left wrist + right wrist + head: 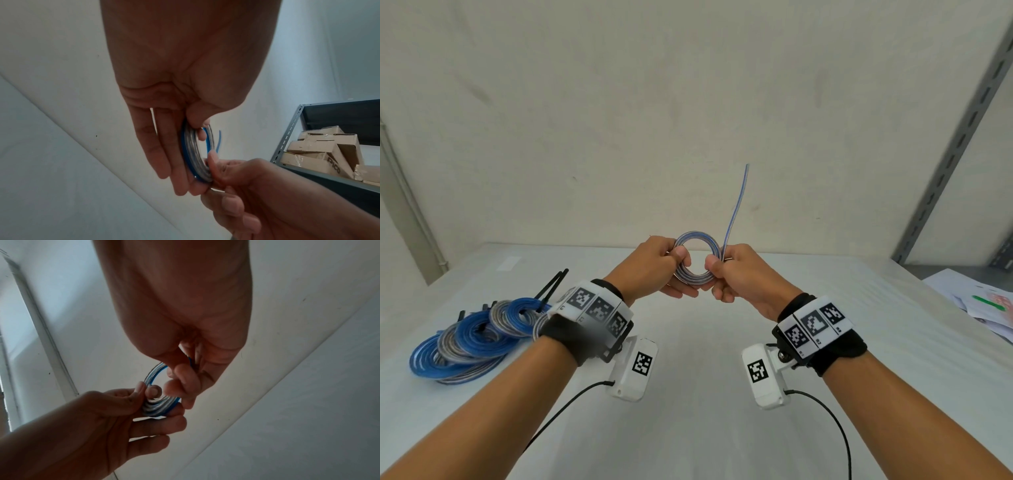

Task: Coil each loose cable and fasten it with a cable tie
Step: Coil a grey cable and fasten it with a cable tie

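A blue-and-silver cable coil [697,240] is held up above the white table [705,342], between both hands. My left hand [667,265] pinches the coil's left side, thumb in front and fingers behind; the left wrist view shows the coil [193,151] edge-on under that thumb. My right hand [726,270] pinches the coil's right side. The cable's loose end [738,202] sticks up from the right hand. In the right wrist view the coil [158,407] sits between both hands' fingertips.
A pile of coiled blue and silver cables [472,335] lies at the table's left, with black cable ties [553,284] behind it. Papers [983,305] lie at the right edge. A grey metal shelf [329,146] with cardboard boxes stands at the right.
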